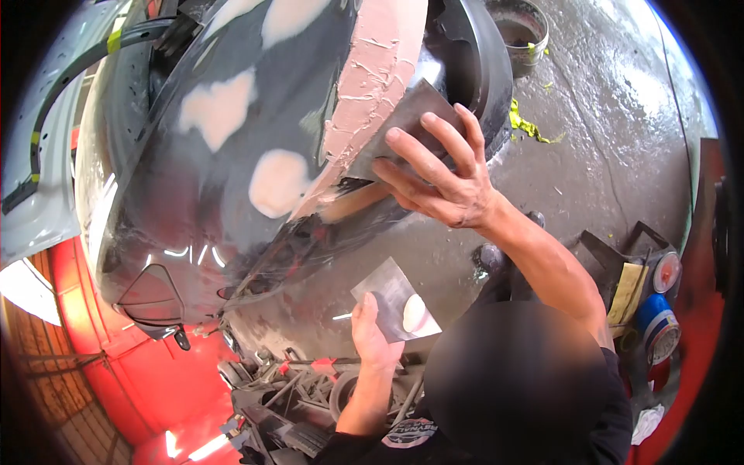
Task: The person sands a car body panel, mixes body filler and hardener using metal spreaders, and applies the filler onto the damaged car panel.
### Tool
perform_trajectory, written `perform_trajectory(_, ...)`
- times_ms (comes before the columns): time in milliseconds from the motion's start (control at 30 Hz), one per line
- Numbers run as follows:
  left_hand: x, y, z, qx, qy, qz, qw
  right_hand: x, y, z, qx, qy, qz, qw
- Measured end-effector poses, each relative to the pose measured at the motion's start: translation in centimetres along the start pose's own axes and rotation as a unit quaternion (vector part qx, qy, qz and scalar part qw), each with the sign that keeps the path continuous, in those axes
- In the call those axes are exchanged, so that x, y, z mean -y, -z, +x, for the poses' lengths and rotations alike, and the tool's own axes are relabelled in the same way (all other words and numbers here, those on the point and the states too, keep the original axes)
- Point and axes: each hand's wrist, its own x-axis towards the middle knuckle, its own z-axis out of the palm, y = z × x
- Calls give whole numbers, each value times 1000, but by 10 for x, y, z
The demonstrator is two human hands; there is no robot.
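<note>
My left hand (375,333) grips a square grey metal plate (386,291) by its edge, thumb on top. A pale dab of filler (415,314) sits on the plate. Raised higher, my right hand (446,174) presses spread fingers against a dark flat spreader (411,120); its thumb is hidden. The spreader lies over the edge of a pink strip of body filler (372,77). That strip runs down a dark car panel (209,182), its surface ridged and uneven. Smoother pink patches (279,183) dot the same panel.
A bucket (521,35) stands on the grey floor beyond the panel, near a scrap of yellow tape (527,122). At right are a blue can (657,322) and dark metal parts. Assorted car parts (302,395) lie piled below left. A blurred dark shape (515,380) covers the lower middle.
</note>
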Motion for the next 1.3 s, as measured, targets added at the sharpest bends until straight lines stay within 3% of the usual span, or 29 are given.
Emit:
perform_trajectory(367,-2,3,-1,-3,-4,-2,1000,12,-16,3,-1,35,-39,999)
perform_trajectory(567,-7,4,-2,-19,-17,-4,1000,18,9,-12,-1,2,29,1000)
perform_trajectory(633,-8,1,-1,-44,-29,-19,998,17,44,0,33,-43,122,991)
perform_trajectory(700,-13,-7,1,-45,-38,-23,998,13,76,6,7,-161,280,946)
perform_trajectory(767,-20,-14,4,-54,-37,-35,997,25,100,21,-77,-378,526,758)
perform_trajectory(833,-28,-35,8,-46,-50,-39,997,37,122,28,-77,-466,595,651)
perform_trajectory(933,-40,-73,15,-2,-68,-47,997,46,151,30,49,-420,510,749)
perform_trajectory(1033,-51,-119,15,2,-47,-65,997,40,170,46,183,-213,417,864)
perform_trajectory(1167,-61,-142,17,14,-26,-63,998,30,178,49,309,-224,226,896)
perform_trajectory(1200,-68,-140,18,48,-32,-65,996,17,186,61,345,-173,170,907)
perform_trajectory(1233,-75,-141,21,50,-39,-53,997,10,193,65,362,-130,123,915)
perform_trajectory(1300,-89,-143,24,52,-50,-30,997,1,205,78,344,-137,100,924)
